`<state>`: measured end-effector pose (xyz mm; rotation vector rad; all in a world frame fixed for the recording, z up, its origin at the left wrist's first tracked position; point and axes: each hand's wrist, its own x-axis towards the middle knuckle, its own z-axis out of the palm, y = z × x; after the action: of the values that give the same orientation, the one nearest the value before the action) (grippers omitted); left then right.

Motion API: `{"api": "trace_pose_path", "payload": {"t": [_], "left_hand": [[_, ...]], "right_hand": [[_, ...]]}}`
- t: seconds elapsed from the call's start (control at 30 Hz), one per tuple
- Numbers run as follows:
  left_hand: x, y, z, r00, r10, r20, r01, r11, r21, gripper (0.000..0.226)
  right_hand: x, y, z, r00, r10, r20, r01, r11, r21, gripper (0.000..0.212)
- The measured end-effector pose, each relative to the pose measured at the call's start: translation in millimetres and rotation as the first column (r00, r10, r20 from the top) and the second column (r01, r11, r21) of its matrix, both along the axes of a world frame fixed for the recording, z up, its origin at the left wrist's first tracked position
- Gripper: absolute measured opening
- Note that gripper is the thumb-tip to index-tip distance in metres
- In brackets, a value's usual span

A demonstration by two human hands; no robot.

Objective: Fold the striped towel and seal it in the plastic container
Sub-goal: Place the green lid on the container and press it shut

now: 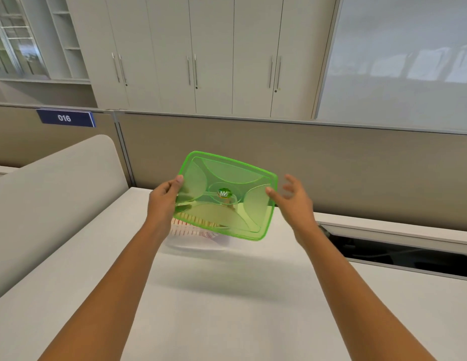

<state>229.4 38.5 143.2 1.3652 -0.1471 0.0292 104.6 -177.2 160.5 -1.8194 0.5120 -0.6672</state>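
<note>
A translucent green lid (224, 195) is held up above the desk, tilted toward me. My left hand (163, 198) grips its left edge. At the lid's right edge my right hand (292, 198) has its thumb on the rim and its fingers spread apart and blurred. Under the lid stands the clear plastic container (201, 241). The red-and-white striped towel (190, 225) shows inside it, mostly hidden by the lid.
The white desk (227, 295) stretches toward me. A beige partition wall (331, 157) runs behind it. A rounded grey divider (57, 191) stands at the left. An open dark cable slot (399, 251) lies at the right. Cupboards stand beyond the partition.
</note>
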Motion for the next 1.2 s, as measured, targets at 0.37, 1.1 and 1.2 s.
{"api": "trace_pose_path", "payload": {"t": [0.37, 1.1, 1.2], "left_hand": [[60.7, 19.6, -33.3, 0.975, 0.217, 0.048, -0.214, 0.858, 0.467, 0.034], [84.0, 43.0, -80.8, 0.94, 0.254, -0.229, -0.127, 0.88, 0.457, 0.04], [82.0, 44.6, -82.3, 0.919, 0.188, -0.347, -0.069, 0.942, 0.329, 0.039]], "right_hand": [[57.3, 43.7, -42.8, 0.969, 0.137, -0.204, -0.139, 0.99, 0.001, 0.056], [93.7, 47.7, -73.7, 0.939, 0.03, -0.343, -0.013, 0.999, 0.052, 0.039], [88.5, 39.2, -76.5, 0.945, 0.008, -0.327, 0.068, 0.973, 0.221, 0.046]]}}
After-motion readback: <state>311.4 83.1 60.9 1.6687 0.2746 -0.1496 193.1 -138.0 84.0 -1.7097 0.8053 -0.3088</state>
